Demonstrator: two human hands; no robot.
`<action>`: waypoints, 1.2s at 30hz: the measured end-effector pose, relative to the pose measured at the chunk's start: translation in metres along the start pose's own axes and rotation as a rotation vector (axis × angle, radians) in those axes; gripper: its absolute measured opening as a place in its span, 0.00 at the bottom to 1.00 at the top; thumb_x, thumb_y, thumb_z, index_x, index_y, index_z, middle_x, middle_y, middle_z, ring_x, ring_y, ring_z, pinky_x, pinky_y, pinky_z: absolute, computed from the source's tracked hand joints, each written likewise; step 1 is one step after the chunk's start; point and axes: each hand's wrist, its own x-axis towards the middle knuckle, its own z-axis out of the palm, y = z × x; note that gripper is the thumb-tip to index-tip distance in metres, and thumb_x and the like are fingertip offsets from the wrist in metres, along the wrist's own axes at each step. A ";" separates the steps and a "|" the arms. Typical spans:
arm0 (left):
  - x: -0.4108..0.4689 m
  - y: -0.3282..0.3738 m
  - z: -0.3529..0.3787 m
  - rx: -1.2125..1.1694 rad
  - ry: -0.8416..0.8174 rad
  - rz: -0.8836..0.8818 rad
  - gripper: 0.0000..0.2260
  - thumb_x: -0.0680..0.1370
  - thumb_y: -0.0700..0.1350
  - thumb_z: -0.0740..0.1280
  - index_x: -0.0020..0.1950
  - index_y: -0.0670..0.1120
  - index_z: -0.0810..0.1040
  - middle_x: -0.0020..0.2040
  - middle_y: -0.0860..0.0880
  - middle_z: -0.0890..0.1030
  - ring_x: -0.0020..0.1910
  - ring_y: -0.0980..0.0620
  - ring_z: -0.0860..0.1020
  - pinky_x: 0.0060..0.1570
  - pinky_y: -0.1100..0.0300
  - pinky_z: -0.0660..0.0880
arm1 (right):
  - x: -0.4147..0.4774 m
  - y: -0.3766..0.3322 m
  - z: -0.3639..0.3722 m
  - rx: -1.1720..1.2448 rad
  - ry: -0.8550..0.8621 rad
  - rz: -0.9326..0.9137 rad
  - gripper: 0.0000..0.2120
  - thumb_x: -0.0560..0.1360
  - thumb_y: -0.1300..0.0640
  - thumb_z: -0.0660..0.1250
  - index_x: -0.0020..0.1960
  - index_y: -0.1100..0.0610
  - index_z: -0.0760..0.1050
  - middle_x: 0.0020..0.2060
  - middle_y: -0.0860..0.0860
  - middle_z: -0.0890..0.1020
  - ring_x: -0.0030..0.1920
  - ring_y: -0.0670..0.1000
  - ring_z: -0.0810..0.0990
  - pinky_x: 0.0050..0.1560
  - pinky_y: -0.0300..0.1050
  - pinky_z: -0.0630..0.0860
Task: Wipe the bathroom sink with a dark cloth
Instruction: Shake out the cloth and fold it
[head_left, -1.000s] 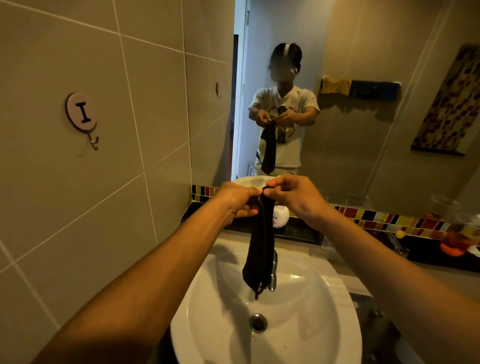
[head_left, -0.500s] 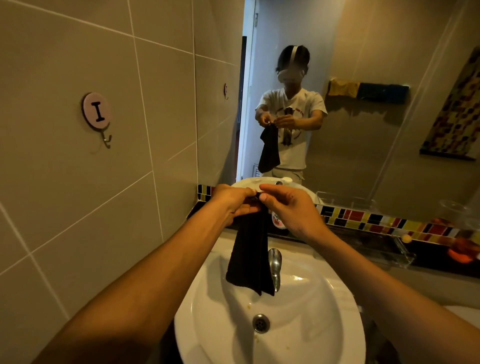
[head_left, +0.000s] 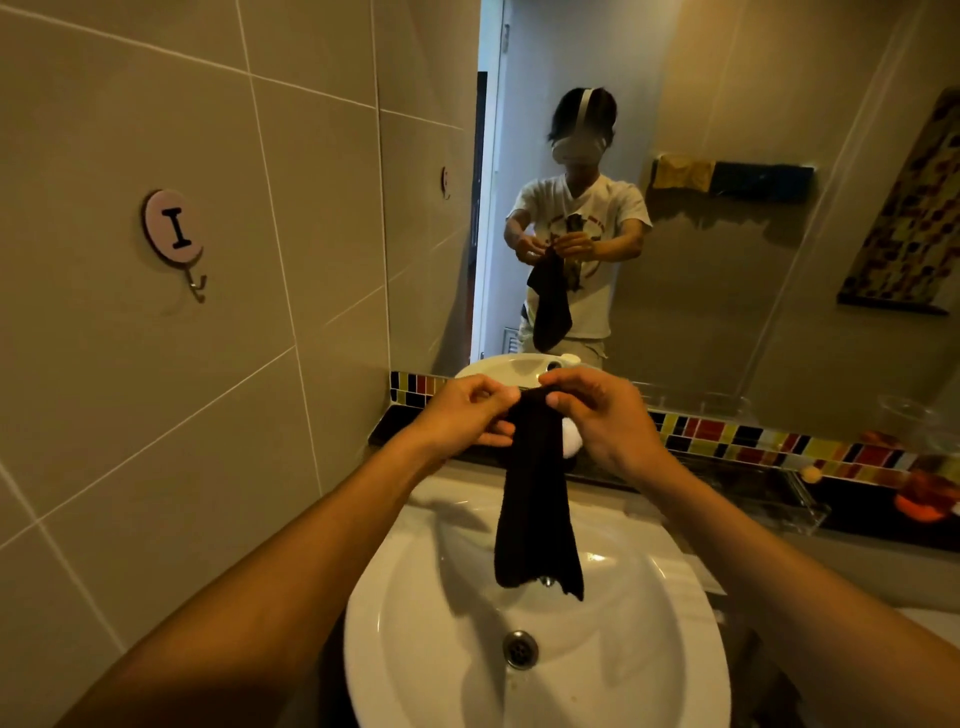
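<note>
A dark cloth (head_left: 537, 519) hangs straight down over the white oval sink (head_left: 415, 649). Both hands pinch its top edge above the back of the basin: my left hand (head_left: 467, 415) on the left side, my right hand (head_left: 605, 421) on the right. The cloth's lower end dangles just over the faucet (head_left: 546, 581), hiding most of it. The drain (head_left: 520, 649) sits in the basin below.
A tiled wall with a round hook (head_left: 174, 231) marked "I" is close on the left. The mirror (head_left: 753, 260) stands behind the sink. A dark ledge with a mosaic strip (head_left: 779, 447) holds a clear tray (head_left: 800, 501) and an orange item (head_left: 922, 501) at right.
The cloth has been gathered from a wider spread into a narrower hanging strip. Both hands stay together at its top edge, and the view has shifted slightly.
</note>
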 end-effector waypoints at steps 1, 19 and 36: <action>-0.001 -0.003 0.000 0.125 -0.037 0.048 0.08 0.78 0.48 0.66 0.55 0.48 0.77 0.54 0.43 0.79 0.49 0.49 0.81 0.48 0.57 0.81 | 0.004 0.001 -0.005 0.010 -0.001 -0.006 0.12 0.75 0.64 0.67 0.52 0.48 0.80 0.52 0.50 0.83 0.57 0.49 0.81 0.61 0.54 0.77; 0.010 -0.014 -0.004 0.361 -0.122 0.203 0.05 0.79 0.44 0.64 0.52 0.52 0.76 0.50 0.50 0.80 0.52 0.53 0.79 0.55 0.56 0.76 | 0.008 0.018 -0.077 -0.160 -0.022 0.071 0.16 0.78 0.67 0.61 0.47 0.46 0.78 0.52 0.52 0.80 0.55 0.54 0.79 0.46 0.48 0.81; 0.005 -0.025 0.042 -0.223 -0.055 0.031 0.06 0.78 0.44 0.65 0.52 0.53 0.76 0.55 0.50 0.81 0.63 0.48 0.76 0.64 0.51 0.71 | 0.017 -0.018 -0.089 -0.060 0.001 0.046 0.14 0.78 0.64 0.63 0.48 0.45 0.80 0.49 0.51 0.82 0.55 0.51 0.81 0.58 0.49 0.78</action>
